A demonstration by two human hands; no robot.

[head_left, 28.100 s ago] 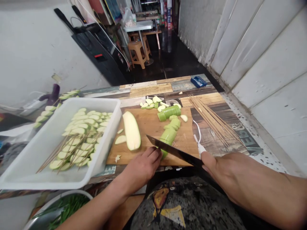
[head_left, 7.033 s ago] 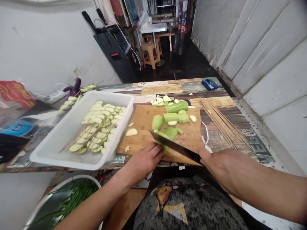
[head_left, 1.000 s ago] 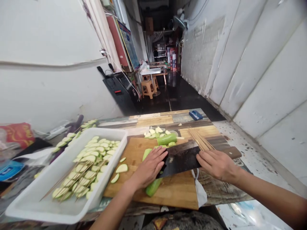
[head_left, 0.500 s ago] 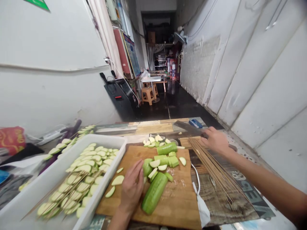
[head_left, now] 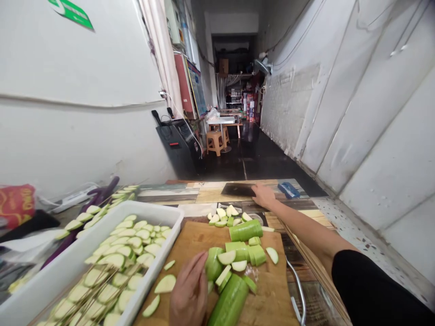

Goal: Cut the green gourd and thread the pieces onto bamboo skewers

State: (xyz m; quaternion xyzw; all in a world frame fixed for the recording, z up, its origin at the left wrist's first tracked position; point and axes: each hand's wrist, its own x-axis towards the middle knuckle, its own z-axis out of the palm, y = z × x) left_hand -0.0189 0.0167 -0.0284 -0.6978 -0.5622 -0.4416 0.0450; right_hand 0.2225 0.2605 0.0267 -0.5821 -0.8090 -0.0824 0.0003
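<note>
My right hand [head_left: 263, 196] is closed around the handle of a cleaver [head_left: 238, 189], whose dark blade lies flat over the far part of the table. On the wooden cutting board [head_left: 190, 240], my left hand [head_left: 189, 290] has its fingers bent together against a piece of zucchini [head_left: 214, 262]. A longer zucchini piece [head_left: 231, 301] lies beside it, partly cut off by the frame's lower edge. Cut chunks [head_left: 254, 254] and half-round slices [head_left: 166, 284] are scattered over the board. More small pieces [head_left: 222, 215] are heaped beyond its far edge.
A white tub [head_left: 176, 216] on the left holds many slices, some on skewers. Bare wooden skewers [head_left: 316, 262] lie under my right forearm. A blue packet [head_left: 288, 190] rests at the far table edge. Purple eggplants [head_left: 105, 192] lie behind the tub.
My right hand has carried the cleaver leftward, from above the skewers to the far middle of the table. My left hand stays by the zucchini. The view has shifted slightly.
</note>
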